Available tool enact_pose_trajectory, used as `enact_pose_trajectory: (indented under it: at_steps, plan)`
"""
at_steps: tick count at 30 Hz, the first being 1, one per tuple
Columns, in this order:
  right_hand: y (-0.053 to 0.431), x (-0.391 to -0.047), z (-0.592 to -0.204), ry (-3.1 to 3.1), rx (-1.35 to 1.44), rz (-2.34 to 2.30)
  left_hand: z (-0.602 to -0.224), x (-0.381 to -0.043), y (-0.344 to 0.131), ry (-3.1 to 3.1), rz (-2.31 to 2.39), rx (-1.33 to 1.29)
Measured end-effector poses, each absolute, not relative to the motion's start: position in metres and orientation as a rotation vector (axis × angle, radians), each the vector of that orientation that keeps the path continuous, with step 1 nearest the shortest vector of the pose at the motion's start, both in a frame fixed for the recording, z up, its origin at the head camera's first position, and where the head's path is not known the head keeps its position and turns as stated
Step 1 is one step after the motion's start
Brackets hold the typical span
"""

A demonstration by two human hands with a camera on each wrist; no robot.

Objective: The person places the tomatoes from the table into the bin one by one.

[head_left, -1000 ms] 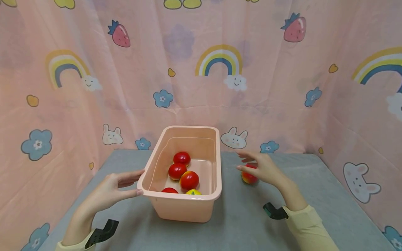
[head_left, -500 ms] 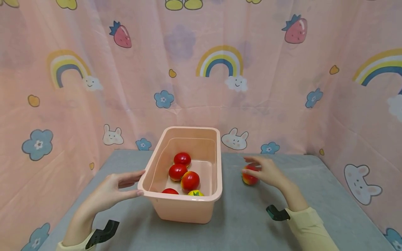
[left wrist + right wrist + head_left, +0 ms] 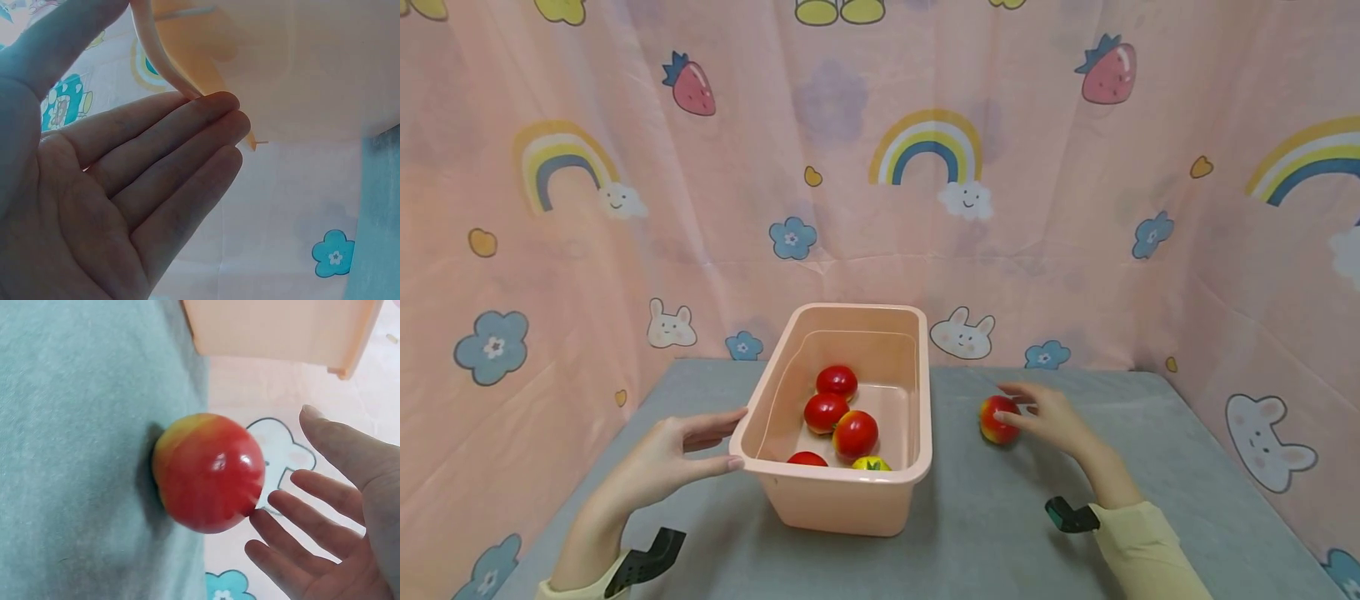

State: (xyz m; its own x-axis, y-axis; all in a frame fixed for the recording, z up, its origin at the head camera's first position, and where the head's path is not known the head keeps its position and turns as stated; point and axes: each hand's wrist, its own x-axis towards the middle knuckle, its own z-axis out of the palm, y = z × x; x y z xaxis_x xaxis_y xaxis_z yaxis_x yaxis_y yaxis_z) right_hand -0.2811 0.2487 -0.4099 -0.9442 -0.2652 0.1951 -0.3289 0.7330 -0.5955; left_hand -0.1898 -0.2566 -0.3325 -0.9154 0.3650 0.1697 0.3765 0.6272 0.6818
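Observation:
A red tomato (image 3: 997,420) with a yellow side sits on the grey table to the right of a peach plastic bin (image 3: 831,500). My right hand (image 3: 1051,419) is beside it, fingers loosely spread and thumb apart; in the right wrist view the fingertips (image 3: 259,515) come right up to the tomato's edge without wrapping it. At the bin's near left corner, my left hand (image 3: 658,458) touches the rim with straight fingers and thumb. In the left wrist view its extended fingers (image 3: 181,144) lie against the rim. Several red tomatoes (image 3: 854,434) and a yellow one (image 3: 871,463) lie inside the bin.
The grey table (image 3: 985,533) carries the bin near its middle. Behind and at both sides hangs a pink curtain (image 3: 737,167) printed with rainbows, rabbits and flowers. Each wrist wears a dark camera mount (image 3: 647,562).
My right hand has drawn back to the right from over the tomato, which now shows more fully in the same place. My left hand has stayed on the bin's corner.

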Motion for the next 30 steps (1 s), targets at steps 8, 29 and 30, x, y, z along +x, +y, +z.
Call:
enact_pose_trajectory:
  at_steps: [8,29,30]
  plan:
    - [0.250,-0.286,-0.416,-2.879,0.424,0.984,-0.335,-0.191,-0.258,-2.814,-1.167,-0.641]
    - [0.247,-0.298,-0.439,-2.891,0.415,1.039,-0.332,-0.189,-0.256,-2.814,-1.186,-0.668]
    - [0.247,-0.299,-0.441,-2.895,0.407,1.042,-0.332,-0.189,-0.256,-2.814,-1.190,-0.667]
